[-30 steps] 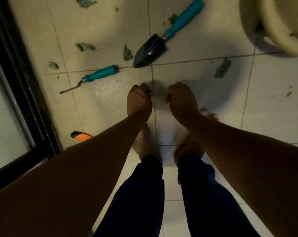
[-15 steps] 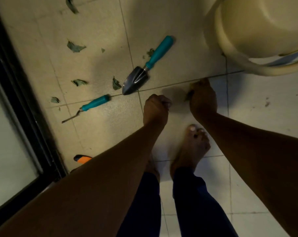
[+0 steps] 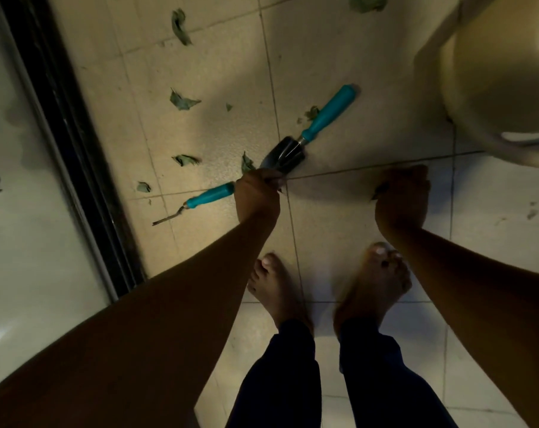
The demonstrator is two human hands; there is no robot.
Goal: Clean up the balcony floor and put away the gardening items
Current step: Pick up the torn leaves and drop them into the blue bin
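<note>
Single head cam looking steeply down at tiled floor point(image 3: 339, 217); facing forward past own feet point(image 3: 373, 285); close range, wide-angle.

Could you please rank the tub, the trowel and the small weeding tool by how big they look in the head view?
1. The cream tub, largest though cut off by the frame edge.
2. The trowel.
3. The weeding tool, smallest, with its handle end hidden behind the left hand, so this gap is less sure.

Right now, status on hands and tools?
Both hands fisted: left hand, right hand on leaf scraps. Trowel, weeder on floor. Leaves scattered.
</note>
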